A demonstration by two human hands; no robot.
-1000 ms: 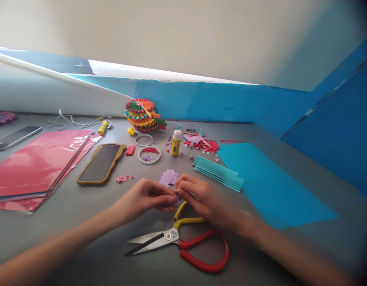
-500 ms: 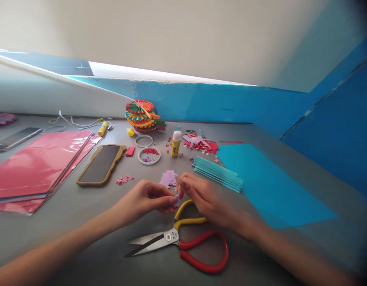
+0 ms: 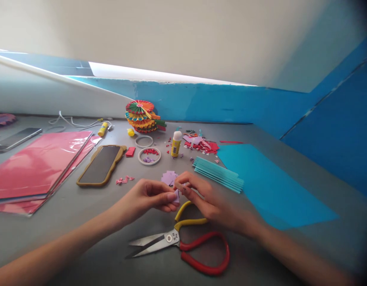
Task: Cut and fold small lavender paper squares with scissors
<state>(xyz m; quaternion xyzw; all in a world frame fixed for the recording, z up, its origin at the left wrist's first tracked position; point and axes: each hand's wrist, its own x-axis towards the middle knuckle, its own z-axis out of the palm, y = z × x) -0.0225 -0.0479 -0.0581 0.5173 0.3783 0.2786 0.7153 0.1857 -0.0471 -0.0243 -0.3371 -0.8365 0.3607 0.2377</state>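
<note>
The left hand (image 3: 147, 196) and right hand (image 3: 207, 200) are together, both clamped on a small lilac paper piece (image 3: 176, 196) above the bench (image 3: 91, 202). Lilac paper squares (image 3: 169, 178) lie just beyond the hands. Red-and-yellow-handled scissors (image 3: 168, 238) lie directly below them.

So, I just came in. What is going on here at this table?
A person is holding a small lilac paper piece between the fingers of the left hand and right hand. Lilac paper squares lie just beyond the hands, and red-and-yellow-handled scissors lie just below them. Folded teal paper strips and a glue stick lie nearby.
</note>
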